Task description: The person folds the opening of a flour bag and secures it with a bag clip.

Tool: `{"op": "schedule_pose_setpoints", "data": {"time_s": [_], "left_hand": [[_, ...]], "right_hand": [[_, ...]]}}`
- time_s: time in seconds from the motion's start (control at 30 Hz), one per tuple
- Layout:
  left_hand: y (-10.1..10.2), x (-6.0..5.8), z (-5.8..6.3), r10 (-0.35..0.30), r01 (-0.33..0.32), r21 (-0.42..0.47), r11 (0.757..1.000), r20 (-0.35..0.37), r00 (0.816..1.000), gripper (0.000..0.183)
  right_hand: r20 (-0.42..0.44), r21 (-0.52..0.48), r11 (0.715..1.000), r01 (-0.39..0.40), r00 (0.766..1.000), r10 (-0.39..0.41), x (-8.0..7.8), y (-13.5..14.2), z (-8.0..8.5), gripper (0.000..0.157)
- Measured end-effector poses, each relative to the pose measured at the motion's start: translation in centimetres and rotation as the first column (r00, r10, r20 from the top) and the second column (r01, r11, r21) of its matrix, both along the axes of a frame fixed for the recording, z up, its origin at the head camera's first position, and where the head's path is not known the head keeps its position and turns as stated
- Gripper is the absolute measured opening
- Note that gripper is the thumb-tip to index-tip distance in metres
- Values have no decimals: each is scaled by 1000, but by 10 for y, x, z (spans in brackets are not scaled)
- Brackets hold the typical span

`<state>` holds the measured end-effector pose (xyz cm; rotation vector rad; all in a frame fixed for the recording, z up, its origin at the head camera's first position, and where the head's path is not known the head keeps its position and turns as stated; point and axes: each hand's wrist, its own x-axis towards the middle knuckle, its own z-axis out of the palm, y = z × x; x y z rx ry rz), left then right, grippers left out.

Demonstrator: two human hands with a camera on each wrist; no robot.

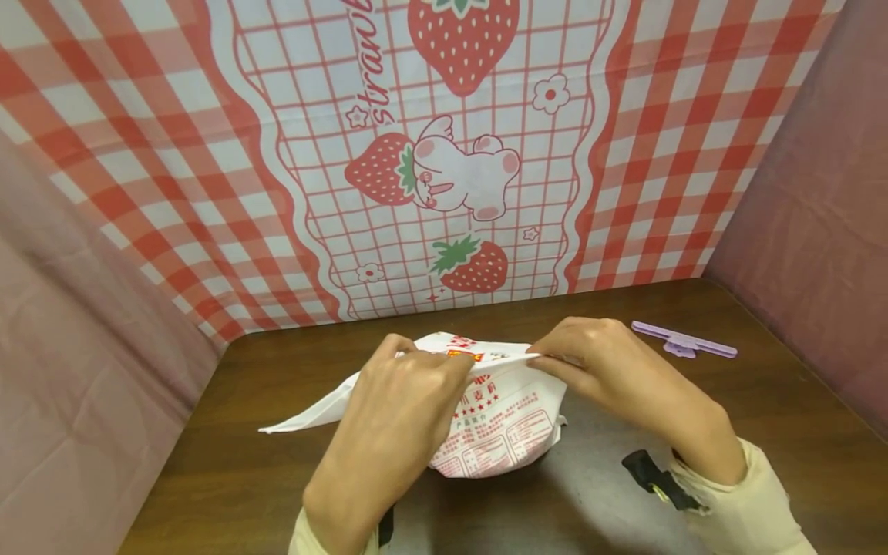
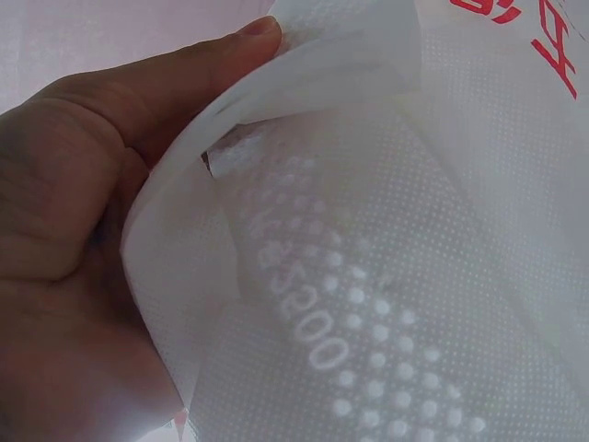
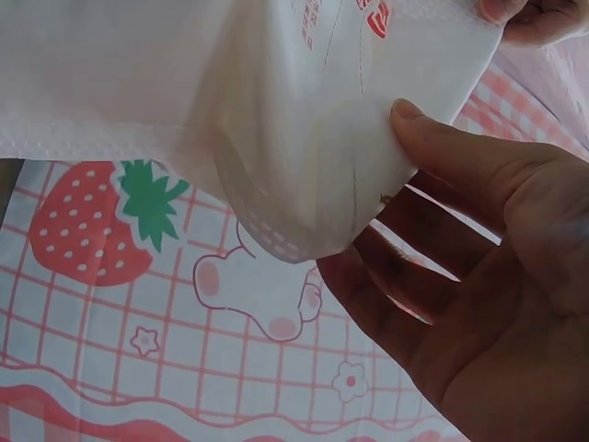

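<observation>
A white flour bag (image 1: 502, 432) with red printing is held up over the table by both hands. My left hand (image 1: 398, 408) grips its upper edge on the left; in the left wrist view the thumb lies over a fold of the bag (image 2: 442, 230). At the upper right, my right hand (image 1: 624, 378) pinches the edge between thumb and fingers, as the right wrist view shows with the bag (image 3: 304, 120) between them. A thin strip of the bag sticks out left of the left hand. The bag's inside is hidden.
A lilac sealing clip (image 1: 683, 341) with a flower shape lies on the brown table (image 1: 257, 385), beyond the right hand. A strawberry-print cloth (image 1: 479, 266) hangs behind the table. Pink curtains (image 1: 83, 370) stand at both sides. Black straps (image 1: 655, 478) show near the cuffs.
</observation>
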<state>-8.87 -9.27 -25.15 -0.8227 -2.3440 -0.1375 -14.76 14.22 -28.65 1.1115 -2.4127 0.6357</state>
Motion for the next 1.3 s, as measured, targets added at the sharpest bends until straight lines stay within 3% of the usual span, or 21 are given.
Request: {"op": "schedule_pose_setpoints", "data": {"time_s": [0.63,1.3], "left_hand": [[-1,1,0,-3,3,4,1000,-8,1000,28],[-1,0,0,8,-8,0,1000,0,1000,27]], "right_hand": [[58,67,993,95,993,-99,-1,8,-4,10],[65,98,990,104,992,-110,-2,9,-1,11]]}}
